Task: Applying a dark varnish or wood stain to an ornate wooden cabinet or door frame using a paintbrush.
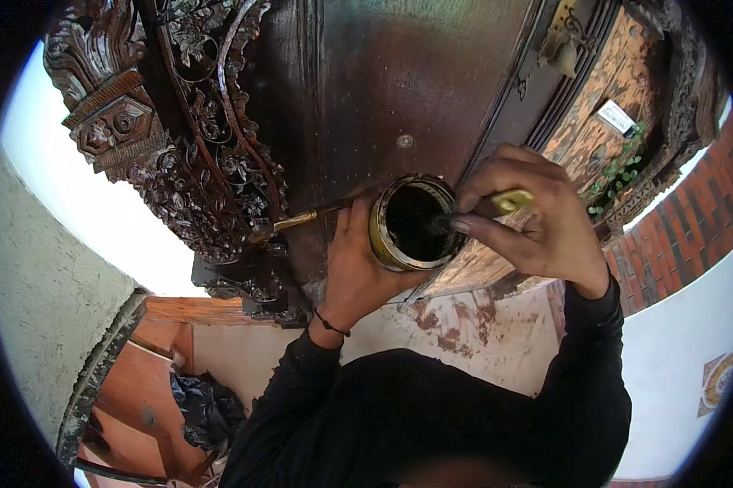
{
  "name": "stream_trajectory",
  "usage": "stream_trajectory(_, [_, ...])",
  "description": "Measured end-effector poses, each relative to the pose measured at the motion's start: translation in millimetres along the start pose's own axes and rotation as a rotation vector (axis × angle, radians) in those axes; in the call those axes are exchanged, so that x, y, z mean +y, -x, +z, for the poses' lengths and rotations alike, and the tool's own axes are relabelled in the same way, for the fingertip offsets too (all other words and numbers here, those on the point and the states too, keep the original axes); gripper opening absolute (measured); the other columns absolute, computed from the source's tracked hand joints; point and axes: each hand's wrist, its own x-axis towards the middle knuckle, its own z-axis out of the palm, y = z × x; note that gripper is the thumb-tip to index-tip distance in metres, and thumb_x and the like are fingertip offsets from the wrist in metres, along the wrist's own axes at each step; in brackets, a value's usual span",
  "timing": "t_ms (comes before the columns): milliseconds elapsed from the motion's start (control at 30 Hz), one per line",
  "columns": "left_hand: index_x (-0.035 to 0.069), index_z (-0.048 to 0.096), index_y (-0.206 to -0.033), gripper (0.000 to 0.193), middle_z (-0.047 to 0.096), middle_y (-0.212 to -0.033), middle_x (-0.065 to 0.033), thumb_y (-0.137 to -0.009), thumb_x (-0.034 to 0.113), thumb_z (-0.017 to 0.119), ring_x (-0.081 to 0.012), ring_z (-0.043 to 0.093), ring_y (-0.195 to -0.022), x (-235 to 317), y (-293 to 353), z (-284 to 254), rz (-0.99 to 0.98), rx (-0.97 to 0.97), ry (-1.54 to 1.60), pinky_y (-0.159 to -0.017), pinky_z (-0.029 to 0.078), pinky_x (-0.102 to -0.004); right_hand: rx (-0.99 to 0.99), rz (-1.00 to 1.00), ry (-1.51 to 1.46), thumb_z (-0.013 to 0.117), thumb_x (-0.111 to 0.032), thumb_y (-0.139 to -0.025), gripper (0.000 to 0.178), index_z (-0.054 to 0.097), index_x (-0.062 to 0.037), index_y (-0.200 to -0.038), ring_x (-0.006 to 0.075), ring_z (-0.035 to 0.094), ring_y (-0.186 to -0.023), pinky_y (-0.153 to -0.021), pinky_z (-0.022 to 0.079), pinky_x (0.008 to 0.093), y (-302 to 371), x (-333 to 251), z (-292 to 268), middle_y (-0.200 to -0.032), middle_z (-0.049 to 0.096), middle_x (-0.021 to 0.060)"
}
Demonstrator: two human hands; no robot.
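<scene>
One tin (pixel 378 236): left hand (pixel 360 264) cups it, right hand (pixel 549 215) pinches yellow-handled tool (pixel 512 201).
Best: tin level, tool drained slowly against rim (pixel 403 259).

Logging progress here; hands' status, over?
Left hand gripping open, round, yellowish metal can. Right hand holding yellow-green handle; its fingers partly hide can's rim. Slim gold-ferruled brush juts left.

Single fisheye view from the head, facing down, close above the tin (pixel 378 237)
</scene>
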Motion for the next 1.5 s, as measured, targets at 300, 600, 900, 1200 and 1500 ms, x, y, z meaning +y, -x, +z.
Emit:
stream_trajectory(300, [0.003,0.050,-0.148,0.105,0.060,-0.137,-0.0211,-0.064,0.035,0.104,-0.0427,0.065,-0.123,3,-2,1,0.029,-0.039,-0.070,-0.101,0.057,-0.0518,-0.017,0.180,-0.067,0.091,-0.009,-0.084,0.023,0.074,-0.0053,-0.098,0.0238,0.071,-0.090,-0.082,0.053,0.0395,2,23,13,-0.094,0.073,0.0073])
stream_trajectory(600, [0.001,0.051,-0.141,0.100,0.062,-0.131,-0.0235,-0.065,0.037,0.104,-0.0437,0.066,-0.122,0,-10,9,-0.066,-0.025,-0.018,-0.099,0.057,-0.0514,0.167,0.221,-0.190,0.087,-0.008,-0.091,0.018,0.073,-0.0041,-0.101,0.0159,0.071,-0.086,-0.074,0.055,0.0314,27,35,10,-0.097,0.073,0.0066])
stream_trajectory(900, [-0.002,0.060,-0.131,0.092,0.066,-0.128,-0.0243,-0.063,0.040,0.104,-0.0394,0.069,-0.119,11,-71,25,-0.084,0.041,0.241,-0.101,0.057,-0.0476,0.815,0.431,-1.075,0.072,-0.009,-0.108,0.012,0.065,-0.0023,-0.114,0.0224,0.080,-0.093,-0.077,0.065,0.0323,41,85,26,-0.106,0.079,0.0167])
stream_trajectory(1200, [-0.001,0.065,-0.126,0.085,0.071,-0.125,-0.0229,-0.065,0.043,0.102,-0.0387,0.070,-0.118,49,-160,37,0.046,0.107,0.317,-0.101,0.056,-0.0462,1.181,-0.007,-1.026,0.068,-0.011,-0.110,0.016,0.067,0.0029,-0.118,0.0247,0.081,-0.095,-0.084,0.069,0.0321,-22,91,-59,-0.107,0.079,0.0174])
stream_trajectory(1500, [-0.002,0.064,-0.127,0.090,0.071,-0.125,-0.0251,-0.062,0.046,0.102,-0.0411,0.070,-0.119,57,-183,43,0.045,0.083,0.241,-0.101,0.057,-0.0482,0.946,-0.355,0.236,0.084,-0.012,-0.098,0.019,0.069,-0.0029,-0.105,0.0168,0.074,-0.082,-0.075,0.059,0.0322,-110,70,-112,-0.093,0.076,0.0081])
